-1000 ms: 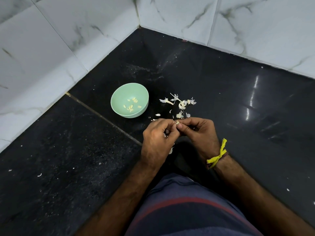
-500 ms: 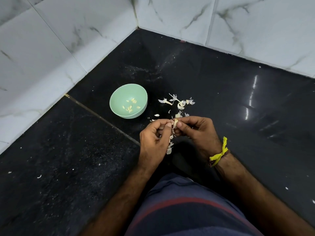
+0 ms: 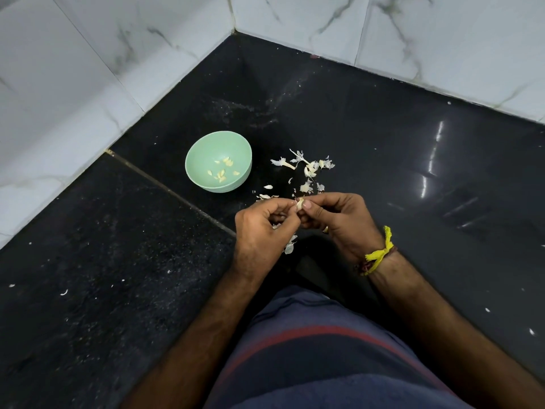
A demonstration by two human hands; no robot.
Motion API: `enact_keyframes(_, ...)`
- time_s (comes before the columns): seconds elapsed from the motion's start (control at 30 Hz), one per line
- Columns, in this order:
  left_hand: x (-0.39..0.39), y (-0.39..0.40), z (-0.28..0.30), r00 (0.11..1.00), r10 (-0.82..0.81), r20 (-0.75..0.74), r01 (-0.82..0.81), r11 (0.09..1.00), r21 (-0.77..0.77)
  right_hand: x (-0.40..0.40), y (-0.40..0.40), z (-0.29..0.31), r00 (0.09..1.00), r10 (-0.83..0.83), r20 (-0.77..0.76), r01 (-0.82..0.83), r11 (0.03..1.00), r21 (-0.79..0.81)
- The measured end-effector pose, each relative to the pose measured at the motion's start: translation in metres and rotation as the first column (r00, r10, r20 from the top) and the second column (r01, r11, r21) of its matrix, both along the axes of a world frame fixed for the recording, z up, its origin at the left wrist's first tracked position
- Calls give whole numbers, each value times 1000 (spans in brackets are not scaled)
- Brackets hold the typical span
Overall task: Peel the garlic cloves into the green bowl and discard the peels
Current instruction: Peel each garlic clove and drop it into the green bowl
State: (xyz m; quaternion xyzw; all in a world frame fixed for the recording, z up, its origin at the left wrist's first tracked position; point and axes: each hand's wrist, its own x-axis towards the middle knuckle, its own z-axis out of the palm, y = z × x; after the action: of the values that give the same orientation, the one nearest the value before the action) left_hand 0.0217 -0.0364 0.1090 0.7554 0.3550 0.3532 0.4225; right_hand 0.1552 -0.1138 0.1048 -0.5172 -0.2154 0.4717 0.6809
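A garlic clove [image 3: 300,204] is pinched between both hands, just above the black floor [image 3: 383,128]. The grip of the left hand [image 3: 259,228] is pressed on the clove w/ thumb & forefinger; the grip of the right hand [image 3: 339,222] is pinching it from the other side, thumb on top. A peel piece [image 3: 290,246] is seen under the left palm; whether it is held cannot be told. The green bowl [image 3: 218,160] is placed on the floor, to the left & beyond the hands, w/ some peeled cloves [image 3: 222,171] inside. Loose peels [image 3: 308,169] are scattered btw. bowl & hands, on the right of the bowl. A yellow thread [image 3: 379,255] is tied on the right wrist.
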Motion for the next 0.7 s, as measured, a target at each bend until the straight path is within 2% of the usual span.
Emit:
enact_keyframes(0.27, 3, 0, -12, 999, 11, -45, -1, 976, 217, -2, 0, -2, 998, -30, 62, 32, 999, -32)
enact_keyframes(0.43, 5, -1, -16, 998, 51, -34, -41, 971, 234, 0, 0, -5, 994, -14, 105, 18, 999, -39)
enact_keyframes(0.5, 7, -2, -16, 998, 65, -26, -61, 989, 136, 0, 0, -6, 993, -14, 117, 19, 999, -49)
enact_keyframes(0.6, 10, -2, -12, 996, 81, 37, -72, 979, -189, -2, 2, -4, 990, -17, 139, 23, 999, -48)
enact_keyframes(0.7, 9, -5, -8, 992, 77, 99, -46, 956, -288, -2, 4, -2, 986, -35, 161, 43, 998, -51)
